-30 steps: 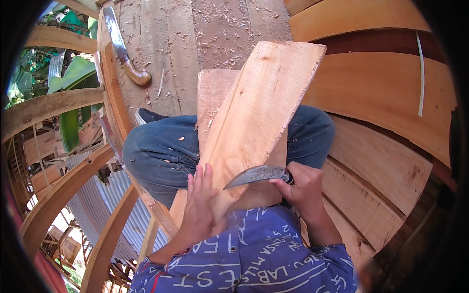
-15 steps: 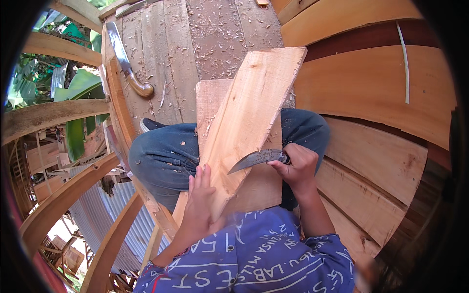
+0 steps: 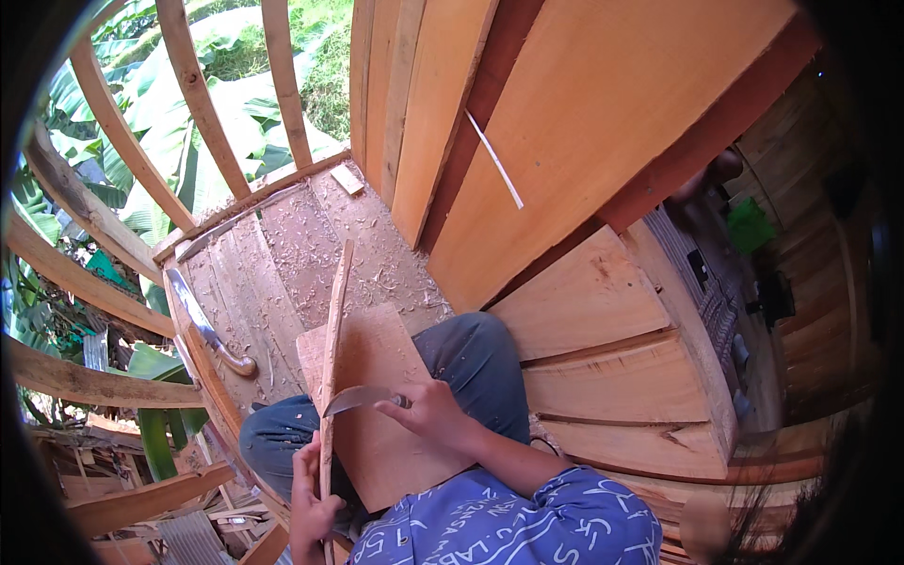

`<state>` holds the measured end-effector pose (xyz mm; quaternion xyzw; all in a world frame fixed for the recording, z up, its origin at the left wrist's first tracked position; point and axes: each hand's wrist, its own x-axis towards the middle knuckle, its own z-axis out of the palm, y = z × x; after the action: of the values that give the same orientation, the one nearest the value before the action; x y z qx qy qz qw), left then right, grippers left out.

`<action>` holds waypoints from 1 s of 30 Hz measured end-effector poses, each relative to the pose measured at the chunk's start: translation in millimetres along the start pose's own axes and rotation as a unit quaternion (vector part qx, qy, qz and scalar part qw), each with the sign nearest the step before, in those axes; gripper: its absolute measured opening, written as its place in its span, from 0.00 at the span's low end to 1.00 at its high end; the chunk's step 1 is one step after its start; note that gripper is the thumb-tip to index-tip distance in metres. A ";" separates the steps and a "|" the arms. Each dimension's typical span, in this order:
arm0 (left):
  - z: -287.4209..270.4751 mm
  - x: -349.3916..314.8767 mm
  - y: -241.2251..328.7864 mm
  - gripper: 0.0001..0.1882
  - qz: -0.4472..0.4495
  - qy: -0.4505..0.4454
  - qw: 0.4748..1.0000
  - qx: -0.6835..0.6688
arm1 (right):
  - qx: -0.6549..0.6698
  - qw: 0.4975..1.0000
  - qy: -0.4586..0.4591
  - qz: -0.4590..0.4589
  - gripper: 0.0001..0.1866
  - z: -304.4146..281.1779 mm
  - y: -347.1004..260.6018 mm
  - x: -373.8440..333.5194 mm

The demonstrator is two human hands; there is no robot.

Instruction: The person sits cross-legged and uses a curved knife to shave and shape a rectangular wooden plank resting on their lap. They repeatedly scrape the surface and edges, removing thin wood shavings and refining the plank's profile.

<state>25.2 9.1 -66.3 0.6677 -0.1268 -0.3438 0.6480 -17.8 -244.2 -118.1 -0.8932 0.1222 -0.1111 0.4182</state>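
A person sits on a shaving-strewn plank floor (image 3: 282, 245), hemmed in on three sides: a curved wooden railing (image 3: 202, 104) closes the far and left edges with green leaves beyond it, and tall boards (image 3: 584, 141) lean in a stack along the right, their lower ends resting on the floor just past the knee. The bare strip of floor between railing and boards is the only open room ahead, and a long blade with a curved wooden handle (image 3: 212, 330) lies along its left edge, near the railing and apart from both hands. A thin plank (image 3: 331, 367) stands on edge, nearly upright, rising from the lap toward the floor beyond; behind it a broader flat board (image 3: 386, 405) rests across the jeans-clad thighs. The left hand (image 3: 311, 508) is closed around the plank's lower end, fingers wrapped on its narrow edge, low in the frame beside the blue printed shirt (image 3: 508, 523). The right hand (image 3: 428, 414) is curled tight around the handle of a small curved knife (image 3: 358, 398), thumb on top, its blade pointing left and its tip meeting the plank's edge about midway up. The two hands are near each other, the right above and to the right of the left.
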 end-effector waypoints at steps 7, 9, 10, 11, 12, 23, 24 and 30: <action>-8.3 -45.1 -8.3 0.41 -0.022 0.051 0.997 -0.055 | 0.047 0.996 -0.076 0.019 0.30 -11.3 -10.3 -4.5; -0.4 -54.3 -4.2 0.40 -0.036 0.044 0.997 -0.049 | 0.070 0.995 -0.072 0.025 0.29 -16.4 -7.8 -6.3; 5.7 -57.2 5.9 0.39 -0.054 0.038 0.995 -0.072 | 0.081 0.994 -0.063 0.038 0.29 -17.2 -8.1 -7.0; 8.4 -63.2 12.7 0.38 -0.075 0.038 0.992 -0.093 | 0.096 0.992 -0.057 0.052 0.28 -17.2 -6.0 -10.2; 5.9 -68.4 9.2 0.37 -0.087 0.021 0.992 -0.084 | 0.098 0.992 -0.055 0.061 0.28 -19.6 -1.5 -13.3; -10.6 -90.2 -32.9 0.35 -0.115 -0.080 0.990 -0.030 | 0.144 0.987 0.020 0.062 0.32 -33.8 40.2 -16.6; -10.3 -89.5 -31.2 0.35 -0.118 -0.081 0.989 -0.029 | 0.125 0.990 0.017 0.065 0.32 -34.3 42.2 -15.7; -4.9 -73.8 -16.0 0.37 -0.127 -0.122 0.984 0.026 | -0.042 0.998 -0.012 0.041 0.29 -36.0 20.4 -2.4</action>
<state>-30.2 60.4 -60.2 0.6478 -0.1283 -0.4990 0.5611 -33.4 -282.1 -111.5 -0.9056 0.1580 -0.0781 0.3857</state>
